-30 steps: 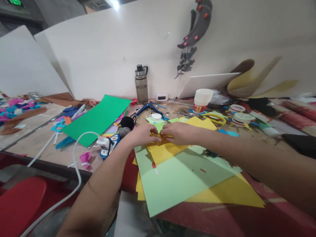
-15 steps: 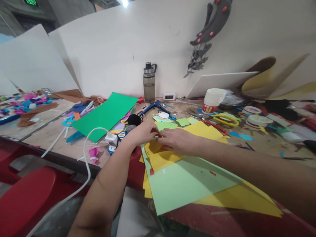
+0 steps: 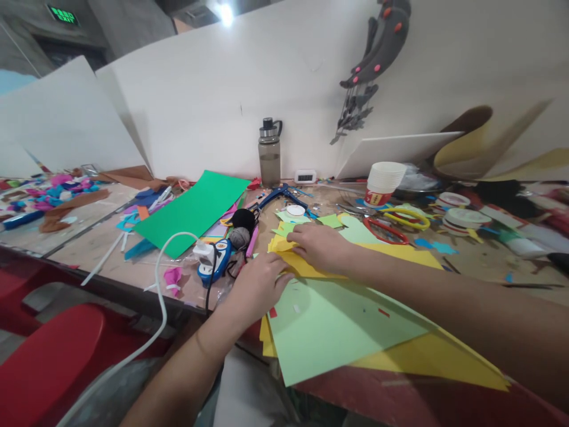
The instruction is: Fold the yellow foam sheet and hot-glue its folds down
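On the table [image 3: 484, 255], at the front, paper sheets [image 3: 329, 332], with the power strip [image 3: 214, 267] just to their left. Behind, before the board [image 3: 191, 95], the bottle [image 3: 269, 163]; to its right, first the clock [image 3: 306, 177], then the stacked cups [image 3: 384, 181]. In front of the cups, scissors [image 3: 411, 227].

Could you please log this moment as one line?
left hand: at yellow paper | right hand: on yellow paper | beneath paper: pale green sheet | left of hands: blue power strip

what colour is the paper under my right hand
That paper is yellow; the head view shows it best.
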`<state>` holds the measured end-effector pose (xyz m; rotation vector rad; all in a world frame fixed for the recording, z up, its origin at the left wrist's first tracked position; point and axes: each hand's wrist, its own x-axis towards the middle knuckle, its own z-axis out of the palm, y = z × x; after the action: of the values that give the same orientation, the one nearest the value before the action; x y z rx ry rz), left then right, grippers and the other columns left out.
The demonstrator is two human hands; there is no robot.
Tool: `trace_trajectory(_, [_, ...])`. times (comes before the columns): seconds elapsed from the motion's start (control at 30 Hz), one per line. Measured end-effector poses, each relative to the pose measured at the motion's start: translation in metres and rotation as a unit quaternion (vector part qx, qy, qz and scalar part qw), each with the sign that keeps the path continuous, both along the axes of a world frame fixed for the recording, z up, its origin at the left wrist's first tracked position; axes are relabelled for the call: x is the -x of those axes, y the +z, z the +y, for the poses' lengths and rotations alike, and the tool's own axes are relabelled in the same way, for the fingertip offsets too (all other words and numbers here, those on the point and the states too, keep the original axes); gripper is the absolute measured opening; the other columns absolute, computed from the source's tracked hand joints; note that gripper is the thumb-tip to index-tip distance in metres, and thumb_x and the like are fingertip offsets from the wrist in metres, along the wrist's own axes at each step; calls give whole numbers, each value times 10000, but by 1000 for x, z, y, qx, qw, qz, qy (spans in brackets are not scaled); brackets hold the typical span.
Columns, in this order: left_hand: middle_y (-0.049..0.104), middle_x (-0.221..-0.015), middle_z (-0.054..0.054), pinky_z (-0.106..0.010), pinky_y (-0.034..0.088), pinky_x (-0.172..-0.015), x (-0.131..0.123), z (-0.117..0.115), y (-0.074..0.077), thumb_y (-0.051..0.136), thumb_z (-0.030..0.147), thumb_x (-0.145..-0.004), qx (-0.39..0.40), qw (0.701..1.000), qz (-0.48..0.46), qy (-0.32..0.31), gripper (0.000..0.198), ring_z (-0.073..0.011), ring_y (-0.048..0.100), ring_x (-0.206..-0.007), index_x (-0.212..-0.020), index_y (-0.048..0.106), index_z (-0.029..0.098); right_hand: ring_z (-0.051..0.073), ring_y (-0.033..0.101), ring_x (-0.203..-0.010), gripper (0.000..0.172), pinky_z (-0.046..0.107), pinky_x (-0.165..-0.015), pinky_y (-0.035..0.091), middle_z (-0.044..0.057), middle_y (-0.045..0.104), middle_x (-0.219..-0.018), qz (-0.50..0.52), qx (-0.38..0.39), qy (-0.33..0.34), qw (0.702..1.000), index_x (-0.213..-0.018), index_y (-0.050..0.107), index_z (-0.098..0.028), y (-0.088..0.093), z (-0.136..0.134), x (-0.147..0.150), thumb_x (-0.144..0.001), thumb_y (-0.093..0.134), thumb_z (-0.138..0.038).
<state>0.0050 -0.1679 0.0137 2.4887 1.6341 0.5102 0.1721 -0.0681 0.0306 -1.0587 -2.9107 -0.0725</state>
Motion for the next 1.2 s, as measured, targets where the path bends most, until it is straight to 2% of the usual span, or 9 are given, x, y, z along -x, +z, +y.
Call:
trace_trajectory(0.1, [702,-1044,-71,-388,495,-926,-2,0,-3,536,278,-937,-7,1000,25,-13,199,-236,624,-1013,-1004,697,183,245,607,-1026,248,303,-745,429,120,662,-1086,-10,-20,42,999,-1086,655,-172,-3,-2,6,-967,461,-270])
trace_trajectory(0.27, [691,-1022,-86,-413,490,-918,-2,-3,-8,545,291,-934,-24,999,43,-13,205,-254,600,-1015,-940,701,158,238,617,-968,217,298,-683,416,132,666,-1048,-62,-35,80,994,-1015,669,-141,-5,-1,12,-948,468,-190])
trace_trajectory(0.47, [705,-1009,-80,-414,476,-924,2,-5,-15,557,286,-926,-44,998,38,-39,182,-250,587,-1018,-925,697,170,226,642,-891,277,295,-666,387,123,696,-1002,-18,1,-12,1000,-992,668,-141,-3,2,18,-969,406,-228])
trace_trajectory(0.63, [710,-1041,-85,-414,474,-917,3,-5,-16,560,304,-924,-52,997,39,-44,196,-254,588,-1022,-939,699,166,192,627,-798,198,271,-626,344,97,709,-903,53,73,-87,992,-894,668,-167,-2,10,19,-905,477,-218])
trace_trajectory(1.07, [707,-1089,-98,-425,484,-933,4,-6,-12,565,315,-922,-39,997,45,-44,219,-262,589,-1050,-988,701,157,124,570,-664,128,219,-582,342,30,677,-746,147,127,-153,969,-799,645,-165,1,27,16,-824,525,-132])
trace_trajectory(1.2, [707,-1114,-99,-423,492,-927,4,-6,-14,554,336,-927,-40,997,48,-42,248,-264,588,-1055,-1001,701,150,126,558,-644,134,226,-576,331,35,675,-742,172,122,-181,961,-834,641,-154,4,31,15,-842,510,-125])
